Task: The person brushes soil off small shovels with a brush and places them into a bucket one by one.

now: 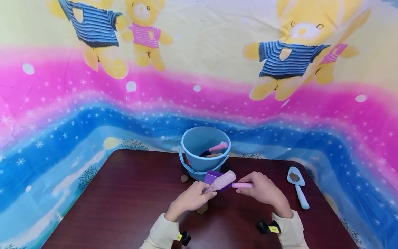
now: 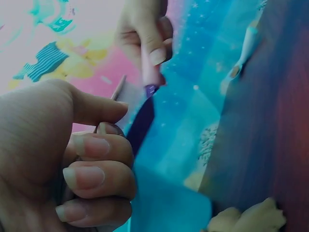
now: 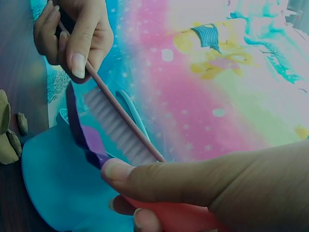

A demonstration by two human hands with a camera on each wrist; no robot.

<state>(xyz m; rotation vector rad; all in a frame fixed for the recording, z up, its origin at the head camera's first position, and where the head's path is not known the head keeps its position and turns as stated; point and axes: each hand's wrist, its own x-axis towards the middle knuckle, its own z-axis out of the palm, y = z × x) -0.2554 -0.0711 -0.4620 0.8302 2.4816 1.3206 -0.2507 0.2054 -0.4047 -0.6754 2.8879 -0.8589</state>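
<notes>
In the head view my left hand [image 1: 190, 197] grips a pink brush [image 1: 224, 180] by its handle. Its pale bristles [image 3: 116, 123] show in the right wrist view, turned toward a purple-bladed toy shovel [image 1: 211, 176]. My right hand [image 1: 262, 188] pinches that shovel's pink handle [image 1: 243, 185] between thumb and fingers. Brush and blade cross in front of the light blue bucket [image 1: 192, 162]; whether the bristles touch the blade I cannot tell. Inside the bucket lie a pink-handled tool [image 1: 218, 147] and something brown, partly hidden by the wall.
On the table's right side lies a light blue trowel [image 1: 301, 197] with a brown lump [image 1: 293, 177] on its blade. A small brown lump [image 1: 184, 178] sits left of the bucket, and another [image 1: 202, 209] is partly behind my left hand. Printed cloth [image 1: 199, 100] hangs around the dark table [image 1: 130, 193].
</notes>
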